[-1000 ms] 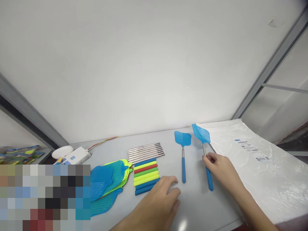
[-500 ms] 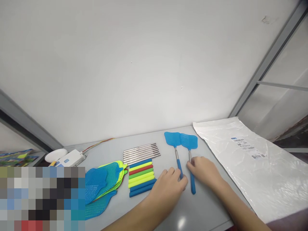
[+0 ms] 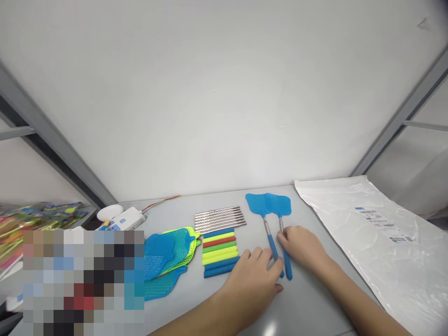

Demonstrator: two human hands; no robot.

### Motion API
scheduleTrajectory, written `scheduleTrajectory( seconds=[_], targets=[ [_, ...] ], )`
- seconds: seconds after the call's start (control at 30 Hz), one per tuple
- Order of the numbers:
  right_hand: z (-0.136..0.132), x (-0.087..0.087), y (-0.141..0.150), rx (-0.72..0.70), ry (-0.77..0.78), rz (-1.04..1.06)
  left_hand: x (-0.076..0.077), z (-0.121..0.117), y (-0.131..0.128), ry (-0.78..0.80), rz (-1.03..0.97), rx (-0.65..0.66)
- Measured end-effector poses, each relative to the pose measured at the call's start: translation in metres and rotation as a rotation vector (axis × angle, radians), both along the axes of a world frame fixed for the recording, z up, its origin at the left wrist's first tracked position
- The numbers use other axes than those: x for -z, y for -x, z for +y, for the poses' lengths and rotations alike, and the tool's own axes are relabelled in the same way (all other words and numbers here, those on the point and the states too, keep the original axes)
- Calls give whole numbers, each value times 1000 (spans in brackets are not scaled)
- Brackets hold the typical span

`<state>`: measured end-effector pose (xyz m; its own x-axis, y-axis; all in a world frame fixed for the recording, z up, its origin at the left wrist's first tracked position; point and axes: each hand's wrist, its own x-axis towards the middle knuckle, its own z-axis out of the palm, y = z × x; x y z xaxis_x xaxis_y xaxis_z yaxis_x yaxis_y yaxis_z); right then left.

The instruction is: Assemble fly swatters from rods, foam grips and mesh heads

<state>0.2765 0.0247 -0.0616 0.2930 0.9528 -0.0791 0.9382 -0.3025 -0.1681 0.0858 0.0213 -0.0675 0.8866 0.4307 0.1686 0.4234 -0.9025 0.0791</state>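
Observation:
Two blue fly swatters lie side by side, heads overlapping at the back. My left hand (image 3: 257, 275) is closed loosely around the lower handle of the left fly swatter (image 3: 270, 240), whose end shows between my finger and thumb. At the right fly swatter (image 3: 287, 261), my right hand (image 3: 299, 242) pinches the upper handle near the metal rod. A row of coloured handle grips (image 3: 220, 249) in blue, yellow, red and green lies left of my left hand. Behind them are several silver metal rods (image 3: 220, 219). Loose swatter heads (image 3: 168, 247), blue and yellow-green, are piled farther left.
A large white plastic mailer (image 3: 350, 224) with a label covers the right side of the grey table (image 3: 308, 298). A white power strip (image 3: 128, 218) and a round white object (image 3: 109, 213) sit at back left. Packaged colourful items (image 3: 38, 224) lie beyond. The white wall rises behind.
The view has swung left, so everything sits farther right in the picture. The two fly swatters are slightly closer together, and the left one's handle end now shows by my left hand.

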Motion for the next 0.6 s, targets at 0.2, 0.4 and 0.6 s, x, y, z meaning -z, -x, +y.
scheduleTrajectory(
  seconds=[0.2,0.4,0.6],
  targets=[
    [-1,0,-2,25,30,39,-13,0,43,-63,-3,158],
    [-3,-9,-8,69,104,64,-18,16,97,-177,-115,157],
    [19,-41,36,-4,-43,-111,-19,19,110,-169,-234,41]
  ],
)
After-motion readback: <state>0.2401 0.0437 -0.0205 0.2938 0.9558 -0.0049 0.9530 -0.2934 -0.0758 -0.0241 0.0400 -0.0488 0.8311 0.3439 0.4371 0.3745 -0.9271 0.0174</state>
